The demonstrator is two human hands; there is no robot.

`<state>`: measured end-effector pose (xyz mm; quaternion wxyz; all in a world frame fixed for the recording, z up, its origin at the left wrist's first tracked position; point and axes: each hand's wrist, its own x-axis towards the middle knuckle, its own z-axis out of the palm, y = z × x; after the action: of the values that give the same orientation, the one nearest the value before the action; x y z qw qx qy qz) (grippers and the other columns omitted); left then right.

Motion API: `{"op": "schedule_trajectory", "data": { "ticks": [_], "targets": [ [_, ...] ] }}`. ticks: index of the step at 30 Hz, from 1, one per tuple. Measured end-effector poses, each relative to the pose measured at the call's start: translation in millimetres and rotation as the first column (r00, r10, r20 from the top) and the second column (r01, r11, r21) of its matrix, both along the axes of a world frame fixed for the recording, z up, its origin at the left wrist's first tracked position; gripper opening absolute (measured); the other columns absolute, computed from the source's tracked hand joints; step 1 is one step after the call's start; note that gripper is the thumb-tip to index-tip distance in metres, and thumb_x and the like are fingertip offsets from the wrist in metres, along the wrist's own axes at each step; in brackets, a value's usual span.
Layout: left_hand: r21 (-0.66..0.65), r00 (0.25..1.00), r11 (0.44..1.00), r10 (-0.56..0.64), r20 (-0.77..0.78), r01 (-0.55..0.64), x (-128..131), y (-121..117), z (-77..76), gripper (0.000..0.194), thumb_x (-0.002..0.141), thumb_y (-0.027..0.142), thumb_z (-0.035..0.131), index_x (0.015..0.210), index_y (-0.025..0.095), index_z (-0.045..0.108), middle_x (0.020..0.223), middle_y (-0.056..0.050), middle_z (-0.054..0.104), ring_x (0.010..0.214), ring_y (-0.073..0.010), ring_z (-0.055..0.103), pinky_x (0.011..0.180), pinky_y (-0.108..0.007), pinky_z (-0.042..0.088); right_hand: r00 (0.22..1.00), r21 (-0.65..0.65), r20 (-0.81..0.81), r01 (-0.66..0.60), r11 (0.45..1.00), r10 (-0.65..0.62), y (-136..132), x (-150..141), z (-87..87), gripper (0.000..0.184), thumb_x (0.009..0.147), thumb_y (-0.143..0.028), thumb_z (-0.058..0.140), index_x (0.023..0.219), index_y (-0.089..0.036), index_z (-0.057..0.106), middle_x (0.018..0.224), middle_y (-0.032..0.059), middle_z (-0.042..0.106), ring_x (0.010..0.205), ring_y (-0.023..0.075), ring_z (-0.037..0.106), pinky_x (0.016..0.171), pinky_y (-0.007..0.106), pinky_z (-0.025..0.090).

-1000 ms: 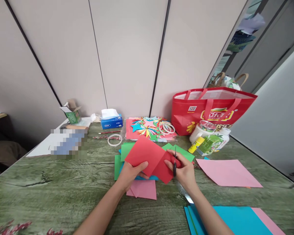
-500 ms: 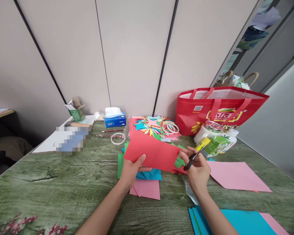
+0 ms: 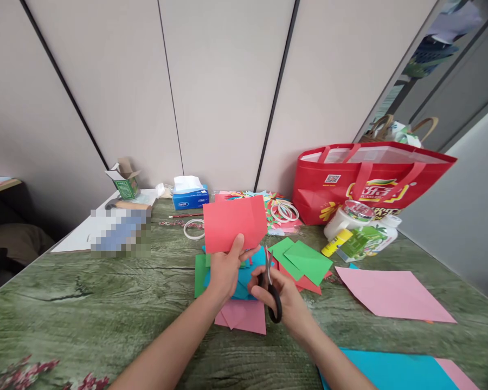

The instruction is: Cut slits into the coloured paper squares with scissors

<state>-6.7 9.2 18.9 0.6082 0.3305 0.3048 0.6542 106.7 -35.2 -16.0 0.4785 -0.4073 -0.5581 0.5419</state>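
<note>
Pinched in my left hand (image 3: 226, 268) is a sheet of red paper (image 3: 233, 222), held up above the table and folded shorter. My right hand (image 3: 280, 290) grips scissors (image 3: 269, 279) with black handles, their blades pointing up beside the paper's lower right corner. Under my hands lie a blue paper piece (image 3: 244, 287) and pink paper (image 3: 246, 317). Just right of them, green paper pieces (image 3: 309, 261) rest on red paper (image 3: 311, 285).
At the back stand a red bag (image 3: 317, 189), white jars (image 3: 347, 216) and a blue tissue box (image 3: 191, 199). A yellow glue stick (image 3: 336, 242) leans by the jars. Tape rolls (image 3: 284, 211) lie on colourful paper. Pink (image 3: 394, 292) and blue sheets (image 3: 390, 371) lie to the right.
The red paper has gone from a long strip to a shorter folded shape, raised higher. My right hand has moved left and down, turning the scissors so their blades point up.
</note>
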Motion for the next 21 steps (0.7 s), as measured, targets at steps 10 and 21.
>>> {"op": "schedule_trajectory", "data": {
  "ticks": [10,21],
  "targets": [
    [-0.176,0.995,0.984,-0.013,-0.095,-0.004,-4,13,-6.3,0.034,0.065,0.033,0.064,0.094,0.015,0.056,0.079,-0.007,0.069,0.079,-0.0278,0.064,0.062,-0.039,0.053,0.99,-0.018,-0.056,-0.132,0.991,0.131,11,-12,-4.9,0.057,0.055,-0.044,0.071,0.102,-0.02,0.052,0.084,0.005,0.06,0.08,0.0232,0.057,0.071,0.034,0.046],
    [-0.2,0.98,0.978,-0.089,-0.179,0.052,3,13,-12.2,0.036,0.067,0.04,0.059,0.096,0.019,0.056,0.081,-0.005,0.069,0.078,-0.0285,0.064,0.053,-0.034,0.051,0.987,-0.011,-0.131,-0.095,0.995,0.092,12,-6,-15.6,0.04,0.065,-0.043,0.064,0.096,-0.02,0.053,0.076,0.0021,0.058,0.069,0.0186,0.054,0.062,0.028,0.043]
  ]
}}
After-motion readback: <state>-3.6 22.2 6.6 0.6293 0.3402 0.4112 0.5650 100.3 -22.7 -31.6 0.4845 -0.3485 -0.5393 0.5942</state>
